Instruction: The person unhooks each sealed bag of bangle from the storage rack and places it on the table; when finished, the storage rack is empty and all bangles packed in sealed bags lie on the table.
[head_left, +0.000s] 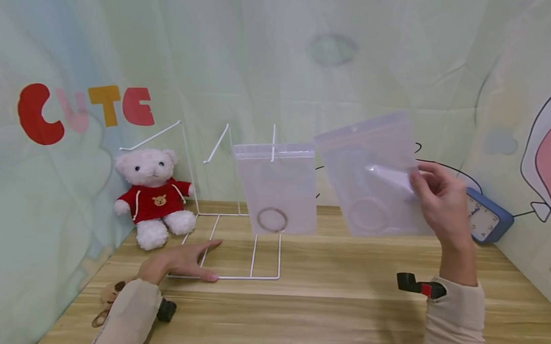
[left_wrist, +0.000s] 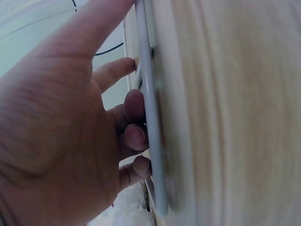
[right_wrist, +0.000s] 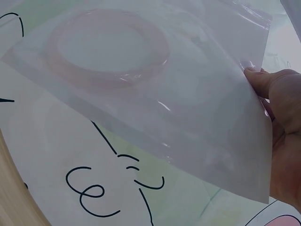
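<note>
My right hand pinches the right edge of a translucent zip-lock bag between thumb and fingers. A pale pink ring lies inside that bag. Just left of it, a second zip-lock bag hangs from a prong of the white wire rack, with a thin brown ring in its lower part. My left hand rests on the rack's base, thumb and index finger spread apart. In the left wrist view its other fingertips touch the wire and are slightly bent.
A white teddy bear in a red hoodie sits left of the rack, close to two more prongs. At the far right stands a blue clock. A small brown plush lies by the left sleeve on the wooden table. A printed cloth hangs behind.
</note>
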The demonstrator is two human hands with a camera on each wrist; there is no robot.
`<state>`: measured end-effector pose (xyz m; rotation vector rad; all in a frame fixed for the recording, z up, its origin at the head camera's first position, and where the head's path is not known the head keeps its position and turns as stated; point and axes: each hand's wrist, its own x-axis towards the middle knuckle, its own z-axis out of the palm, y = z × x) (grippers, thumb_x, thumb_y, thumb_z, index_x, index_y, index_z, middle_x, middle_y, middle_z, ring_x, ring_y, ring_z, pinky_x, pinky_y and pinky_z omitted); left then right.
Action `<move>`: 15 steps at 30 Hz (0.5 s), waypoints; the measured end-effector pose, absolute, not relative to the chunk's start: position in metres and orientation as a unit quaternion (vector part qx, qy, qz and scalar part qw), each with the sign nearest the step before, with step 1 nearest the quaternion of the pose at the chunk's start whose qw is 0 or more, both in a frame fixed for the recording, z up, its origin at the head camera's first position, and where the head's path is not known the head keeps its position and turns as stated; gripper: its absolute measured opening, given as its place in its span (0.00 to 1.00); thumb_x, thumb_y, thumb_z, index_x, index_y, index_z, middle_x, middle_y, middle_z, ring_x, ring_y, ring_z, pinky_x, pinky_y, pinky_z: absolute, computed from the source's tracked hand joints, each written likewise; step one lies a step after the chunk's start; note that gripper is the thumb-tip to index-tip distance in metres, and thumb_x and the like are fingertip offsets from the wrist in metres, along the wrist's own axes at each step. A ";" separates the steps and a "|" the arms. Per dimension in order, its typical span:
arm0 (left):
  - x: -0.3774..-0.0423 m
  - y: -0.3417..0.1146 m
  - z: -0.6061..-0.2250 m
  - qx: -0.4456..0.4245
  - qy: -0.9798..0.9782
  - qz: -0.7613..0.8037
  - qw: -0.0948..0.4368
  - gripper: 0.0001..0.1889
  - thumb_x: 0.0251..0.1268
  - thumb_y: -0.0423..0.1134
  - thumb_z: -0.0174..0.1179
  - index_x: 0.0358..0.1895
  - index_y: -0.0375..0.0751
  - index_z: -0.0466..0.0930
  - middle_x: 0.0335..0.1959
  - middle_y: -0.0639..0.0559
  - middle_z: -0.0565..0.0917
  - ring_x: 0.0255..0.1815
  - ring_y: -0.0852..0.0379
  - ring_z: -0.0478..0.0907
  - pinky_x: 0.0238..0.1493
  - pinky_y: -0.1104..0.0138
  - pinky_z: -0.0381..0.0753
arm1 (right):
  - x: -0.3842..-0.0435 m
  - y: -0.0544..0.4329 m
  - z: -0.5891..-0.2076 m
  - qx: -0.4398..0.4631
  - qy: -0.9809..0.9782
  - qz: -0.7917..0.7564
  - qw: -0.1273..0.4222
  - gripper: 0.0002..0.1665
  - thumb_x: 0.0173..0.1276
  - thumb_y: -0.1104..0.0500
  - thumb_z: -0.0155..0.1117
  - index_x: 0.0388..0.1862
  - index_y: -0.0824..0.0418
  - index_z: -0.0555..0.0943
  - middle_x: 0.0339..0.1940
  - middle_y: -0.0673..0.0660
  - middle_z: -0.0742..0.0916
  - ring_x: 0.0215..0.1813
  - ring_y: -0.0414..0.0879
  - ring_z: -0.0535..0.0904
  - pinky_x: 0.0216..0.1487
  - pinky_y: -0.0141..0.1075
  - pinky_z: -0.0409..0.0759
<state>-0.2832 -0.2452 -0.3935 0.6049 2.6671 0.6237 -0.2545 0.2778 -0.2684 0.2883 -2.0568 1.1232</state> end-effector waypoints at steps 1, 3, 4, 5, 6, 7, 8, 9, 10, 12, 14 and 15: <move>-0.283 -0.245 -0.394 0.213 0.937 0.219 0.168 0.53 0.55 0.63 0.70 0.78 0.40 0.57 0.73 0.32 0.66 0.72 0.31 0.62 0.68 0.37 0.61 | -0.255 0.277 -0.269 0.116 -0.806 0.439 0.381 0.14 0.75 0.61 0.61 0.55 0.65 0.82 0.29 0.39 0.83 0.28 0.38 0.75 0.26 0.23 0.71; -0.283 -0.245 -0.394 0.213 0.937 0.219 0.168 0.52 0.55 0.63 0.70 0.78 0.40 0.57 0.73 0.32 0.66 0.72 0.31 0.62 0.67 0.37 0.61 | -0.256 0.276 -0.270 0.121 -0.806 0.438 0.380 0.14 0.75 0.61 0.61 0.55 0.66 0.82 0.29 0.40 0.83 0.27 0.39 0.74 0.26 0.24 0.70; -0.284 -0.245 -0.394 0.213 0.937 0.219 0.168 0.52 0.55 0.63 0.70 0.78 0.40 0.57 0.73 0.32 0.66 0.72 0.31 0.62 0.67 0.37 0.61 | -0.257 0.275 -0.270 0.123 -0.807 0.436 0.380 0.14 0.75 0.61 0.61 0.55 0.66 0.82 0.28 0.41 0.82 0.28 0.39 0.74 0.26 0.24 0.70; -0.284 -0.245 -0.394 0.213 0.938 0.218 0.168 0.52 0.55 0.63 0.70 0.78 0.41 0.57 0.73 0.32 0.66 0.72 0.31 0.62 0.67 0.37 0.62 | -0.257 0.275 -0.270 0.123 -0.809 0.433 0.379 0.14 0.75 0.61 0.61 0.55 0.65 0.82 0.28 0.42 0.82 0.28 0.39 0.73 0.26 0.24 0.70; -0.284 -0.246 -0.394 0.212 0.938 0.217 0.167 0.52 0.55 0.63 0.70 0.78 0.41 0.57 0.73 0.33 0.66 0.72 0.31 0.62 0.67 0.37 0.62 | -0.258 0.273 -0.271 0.124 -0.811 0.430 0.377 0.14 0.75 0.61 0.61 0.55 0.65 0.82 0.28 0.42 0.82 0.28 0.39 0.73 0.26 0.24 0.70; -0.284 -0.246 -0.394 0.212 0.938 0.217 0.168 0.52 0.55 0.63 0.70 0.78 0.41 0.57 0.72 0.33 0.66 0.72 0.31 0.62 0.67 0.37 0.62 | -0.259 0.273 -0.271 0.123 -0.813 0.428 0.375 0.14 0.75 0.60 0.61 0.55 0.65 0.82 0.28 0.43 0.82 0.28 0.39 0.73 0.26 0.25 0.69; -0.284 -0.246 -0.394 0.211 0.938 0.216 0.168 0.52 0.55 0.63 0.70 0.78 0.41 0.57 0.72 0.33 0.66 0.71 0.31 0.63 0.67 0.37 0.62 | -0.260 0.272 -0.272 0.122 -0.816 0.426 0.371 0.14 0.76 0.60 0.60 0.55 0.64 0.82 0.29 0.44 0.82 0.28 0.39 0.73 0.26 0.25 0.70; -0.284 -0.246 -0.394 0.211 0.938 0.216 0.168 0.52 0.55 0.63 0.70 0.78 0.41 0.57 0.72 0.33 0.66 0.71 0.31 0.63 0.67 0.37 0.62 | -0.261 0.271 -0.273 0.122 -0.818 0.426 0.368 0.14 0.76 0.59 0.60 0.55 0.64 0.82 0.28 0.45 0.82 0.28 0.40 0.73 0.26 0.25 0.70; -0.284 -0.246 -0.394 0.211 0.939 0.215 0.168 0.52 0.55 0.63 0.70 0.78 0.41 0.57 0.72 0.33 0.66 0.71 0.31 0.63 0.67 0.37 0.62 | -0.262 0.270 -0.274 0.122 -0.820 0.425 0.364 0.14 0.76 0.59 0.60 0.55 0.64 0.82 0.29 0.46 0.82 0.29 0.40 0.73 0.26 0.25 0.70; -0.284 -0.246 -0.394 0.211 0.938 0.215 0.169 0.52 0.55 0.63 0.70 0.78 0.41 0.57 0.72 0.33 0.66 0.71 0.31 0.63 0.67 0.37 0.62 | -0.265 0.269 -0.276 0.123 -0.822 0.428 0.354 0.15 0.76 0.58 0.59 0.55 0.65 0.82 0.29 0.49 0.82 0.29 0.41 0.73 0.26 0.25 0.71; -0.284 -0.246 -0.394 0.211 0.938 0.215 0.170 0.53 0.55 0.63 0.70 0.78 0.42 0.57 0.72 0.33 0.66 0.71 0.31 0.63 0.67 0.37 0.62 | -0.268 0.267 -0.279 0.122 -0.824 0.432 0.346 0.15 0.77 0.58 0.59 0.54 0.65 0.82 0.29 0.51 0.82 0.29 0.42 0.74 0.26 0.25 0.72; -0.284 -0.246 -0.394 0.211 0.938 0.215 0.171 0.53 0.55 0.63 0.70 0.78 0.42 0.57 0.72 0.33 0.66 0.71 0.32 0.63 0.67 0.37 0.62 | -0.270 0.267 -0.280 0.122 -0.825 0.434 0.342 0.15 0.77 0.58 0.59 0.54 0.65 0.82 0.29 0.52 0.82 0.29 0.42 0.74 0.26 0.25 0.72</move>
